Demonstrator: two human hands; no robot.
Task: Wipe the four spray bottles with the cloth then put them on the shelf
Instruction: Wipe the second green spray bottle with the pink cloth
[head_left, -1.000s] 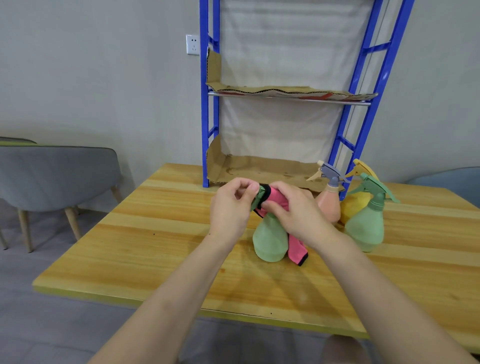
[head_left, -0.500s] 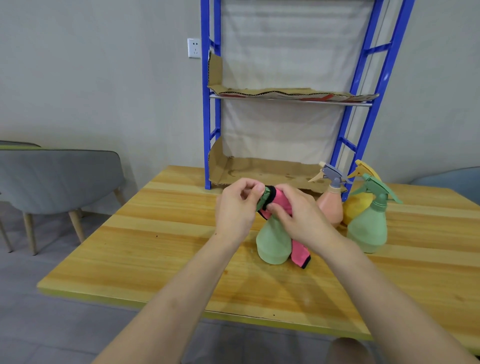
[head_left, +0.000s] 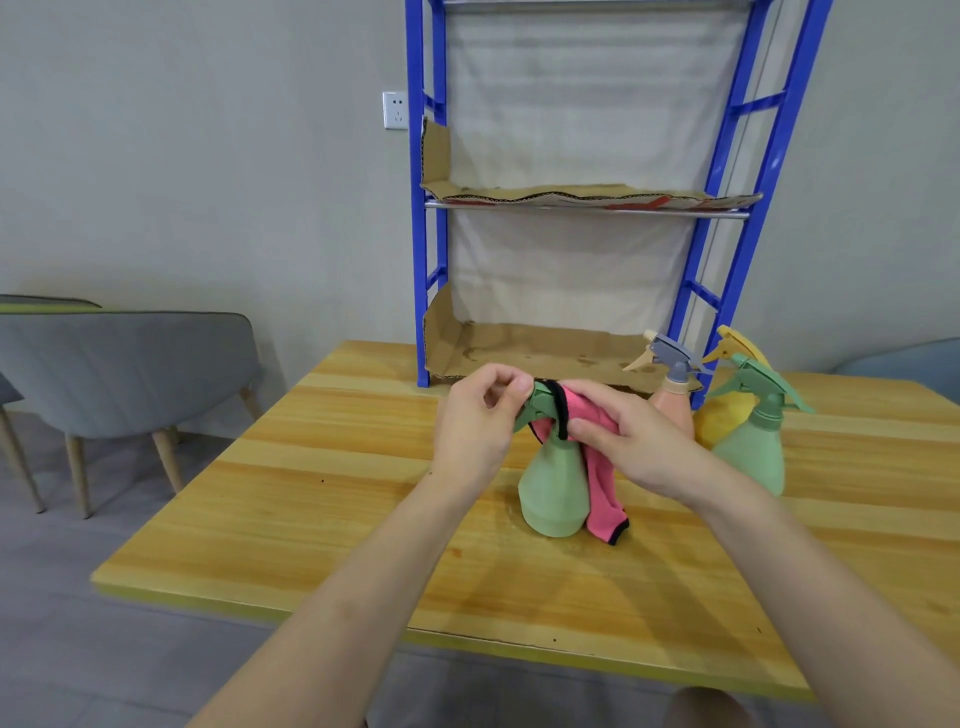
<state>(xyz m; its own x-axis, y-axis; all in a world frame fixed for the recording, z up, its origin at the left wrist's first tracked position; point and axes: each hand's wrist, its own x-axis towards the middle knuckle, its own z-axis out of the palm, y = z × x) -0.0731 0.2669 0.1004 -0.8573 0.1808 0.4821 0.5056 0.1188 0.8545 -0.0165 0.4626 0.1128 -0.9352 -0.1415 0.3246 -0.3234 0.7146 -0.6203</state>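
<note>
Presently, centre frame: green bottle (head_left: 550, 493) upright on worktop (head_left: 311, 493). Grip of left hand (head_left: 478, 421) pinches its trigger head; grip of right hand (head_left: 634, 447) holds pink cloth (head_left: 602, 504) against the neck. Bottle probably light, smooth plastic, slippery when damp; narrow neck is the best hold. Cloth soft, limp.

Plain grey wall (head_left: 208, 156) with a white socket (head_left: 396, 110), light wooden table (head_left: 322, 483) with a yellow front edge, grey upholstered chair (head_left: 124, 358) on pale tapered legs at left, edge of a bluish chair (head_left: 914, 364) at far right, grey floor (head_left: 62, 649), soft even light
</note>
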